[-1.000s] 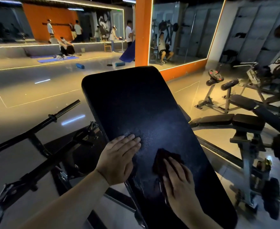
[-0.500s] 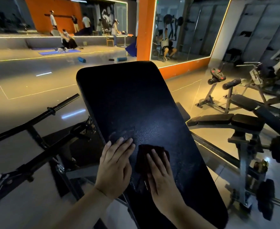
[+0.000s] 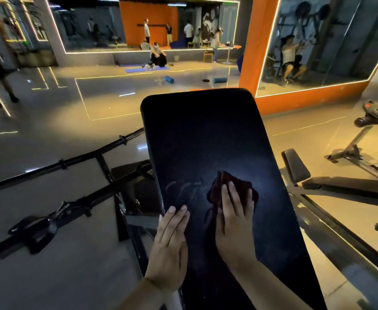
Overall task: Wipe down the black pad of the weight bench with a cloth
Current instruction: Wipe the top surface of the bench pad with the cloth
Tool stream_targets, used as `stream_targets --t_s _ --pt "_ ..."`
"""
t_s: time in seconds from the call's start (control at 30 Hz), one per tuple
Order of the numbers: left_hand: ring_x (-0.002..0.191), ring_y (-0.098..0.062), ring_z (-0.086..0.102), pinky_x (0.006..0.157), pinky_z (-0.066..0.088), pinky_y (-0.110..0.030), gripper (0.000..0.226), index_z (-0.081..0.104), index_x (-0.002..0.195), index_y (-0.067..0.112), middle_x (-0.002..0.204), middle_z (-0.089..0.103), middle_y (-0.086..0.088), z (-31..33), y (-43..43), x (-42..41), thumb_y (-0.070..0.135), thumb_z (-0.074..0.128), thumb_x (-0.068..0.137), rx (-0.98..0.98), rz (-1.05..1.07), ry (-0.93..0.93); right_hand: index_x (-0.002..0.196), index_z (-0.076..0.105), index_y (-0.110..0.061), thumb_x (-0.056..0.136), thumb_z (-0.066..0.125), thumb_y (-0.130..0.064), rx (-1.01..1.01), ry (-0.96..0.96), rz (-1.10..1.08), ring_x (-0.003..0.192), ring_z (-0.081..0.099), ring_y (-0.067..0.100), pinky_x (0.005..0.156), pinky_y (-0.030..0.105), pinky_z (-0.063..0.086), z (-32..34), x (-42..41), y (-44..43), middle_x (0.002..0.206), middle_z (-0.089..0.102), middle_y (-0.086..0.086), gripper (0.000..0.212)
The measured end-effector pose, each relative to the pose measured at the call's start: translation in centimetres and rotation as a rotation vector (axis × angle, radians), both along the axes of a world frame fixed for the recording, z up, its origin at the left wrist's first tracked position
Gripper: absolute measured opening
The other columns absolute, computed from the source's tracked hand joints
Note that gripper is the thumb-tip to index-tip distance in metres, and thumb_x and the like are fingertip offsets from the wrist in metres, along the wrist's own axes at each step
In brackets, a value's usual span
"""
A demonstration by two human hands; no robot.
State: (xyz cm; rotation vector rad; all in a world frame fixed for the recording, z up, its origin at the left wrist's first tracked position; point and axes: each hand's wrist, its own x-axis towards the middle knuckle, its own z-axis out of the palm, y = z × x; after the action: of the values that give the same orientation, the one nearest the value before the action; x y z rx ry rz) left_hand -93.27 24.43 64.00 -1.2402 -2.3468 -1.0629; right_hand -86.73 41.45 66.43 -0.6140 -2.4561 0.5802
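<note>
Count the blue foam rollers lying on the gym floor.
2. The left roller lies on the floor beyond the black pad, left of a dark disc; the right roller lies right of that disc, near the orange pillar. The pad may hide others.

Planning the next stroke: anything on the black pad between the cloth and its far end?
Nothing visible: the black pad is bare above the cloth under the right hand. The left hand rests at the left edge, lower down.

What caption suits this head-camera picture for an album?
Right hand presses a dark cloth on the black bench pad; left hand rests at its edge.
</note>
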Motion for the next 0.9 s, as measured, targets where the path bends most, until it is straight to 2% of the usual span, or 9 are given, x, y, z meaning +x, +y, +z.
stream_targets --t_s 0.17,0.23,0.33,0.43,0.57,0.67,0.73,0.83,0.9 --pt "0.155 -0.025 0.014 0.121 0.018 -0.05 0.053 0.031 0.154 0.007 0.165 0.023 0.006 -0.2 0.0 0.3 0.01 0.03 0.101 -0.022 0.028 0.013 0.161 0.023 -0.031 0.107 0.042 -0.029 0.325 -0.104 0.395 0.157 0.0 0.023 0.123 0.039 0.021 -1.0 3.3 1.7 0.168 0.01 -0.02 0.057" --pt "0.155 -0.025 0.014 0.12 0.019 -0.051 0.053 0.032 0.154 0.005 0.166 0.023 0.005 -0.5 0.0 0.4 0.009 0.031 0.101 -0.029 0.041 0.022 0.16 0.026 -0.029 0.108 0.039 -0.034 0.3 -0.092 0.332 0.157 0.002 0.02 0.123 0.041 0.026 -0.8 3.4 3.8 0.167 0.014 -0.019 0.054" --pt "0.155 -0.026 0.015 0.121 0.018 -0.05 0.052 0.033 0.153 0.004 0.165 0.023 0.003 -0.5 0.1 0.4 0.009 0.031 0.102 -0.029 0.056 0.044 0.161 0.025 -0.023 0.107 0.035 -0.027 0.129 -0.015 0.129 0.157 -0.002 0.026 0.125 0.045 0.015 0.6 0.5 3.7 0.169 0.012 -0.013 0.055" --pt "0.154 -0.025 0.015 0.124 0.014 -0.041 0.052 0.028 0.154 0.005 0.166 0.021 0.001 -0.3 0.1 0.7 0.01 0.032 0.103 -0.029 0.083 0.069 0.16 0.028 -0.023 0.102 0.045 -0.021 0.151 0.032 0.191 0.157 0.001 0.028 0.125 0.043 0.012 1.6 -1.8 0.3 0.167 0.019 -0.011 0.06" --pt "0.155 -0.026 0.013 0.125 0.011 -0.034 0.054 0.023 0.155 0.002 0.167 0.017 -0.003 -0.3 0.2 1.1 0.016 0.032 0.104 -0.011 0.154 0.043 0.154 0.041 -0.029 0.098 0.046 -0.023 0.336 -0.017 0.459 0.149 0.024 0.022 0.121 0.039 0.028 0.3 0.5 0.3 0.158 0.033 -0.015 0.056" --pt "0.155 -0.025 0.012 0.125 0.011 -0.033 0.055 0.022 0.155 0.003 0.167 0.016 -0.002 -0.1 0.4 1.4 0.016 0.033 0.103 -0.003 0.162 0.037 0.149 0.046 -0.033 0.096 0.045 -0.031 0.419 -0.068 0.382 0.142 0.034 0.025 0.112 0.05 0.041 0.0 1.9 3.3 0.154 0.037 -0.013 0.053" --pt "0.155 -0.023 0.011 0.125 0.01 -0.032 0.054 0.023 0.155 0.003 0.167 0.016 0.0 -0.2 0.4 1.4 0.016 0.032 0.104 -0.002 0.169 0.028 0.152 0.042 -0.029 0.099 0.045 -0.032 0.301 -0.056 0.212 0.15 0.022 0.032 0.118 0.058 0.029 0.8 0.6 4.2 0.16 0.03 -0.006 0.053" --pt "0.155 -0.023 0.009 0.124 0.008 -0.029 0.055 0.021 0.157 0.006 0.168 0.013 0.001 -0.4 0.3 1.5 0.017 0.031 0.105 -0.005 0.181 0.005 0.16 0.027 -0.026 0.103 0.043 -0.031 0.237 -0.031 0.221 0.156 -0.004 0.034 0.125 0.052 0.008 2.1 -2.1 1.5 0.169 0.013 -0.004 0.06" --pt "0.155 -0.024 0.009 0.125 0.009 -0.031 0.056 0.018 0.158 0.008 0.168 0.012 0.0 -0.5 0.2 1.5 0.017 0.031 0.105 -0.008 0.181 0.011 0.16 0.028 -0.03 0.103 0.037 -0.036 0.253 -0.041 0.333 0.156 0.004 0.031 0.125 0.046 0.012 2.6 -2.5 -0.2 0.168 0.015 -0.009 0.058"
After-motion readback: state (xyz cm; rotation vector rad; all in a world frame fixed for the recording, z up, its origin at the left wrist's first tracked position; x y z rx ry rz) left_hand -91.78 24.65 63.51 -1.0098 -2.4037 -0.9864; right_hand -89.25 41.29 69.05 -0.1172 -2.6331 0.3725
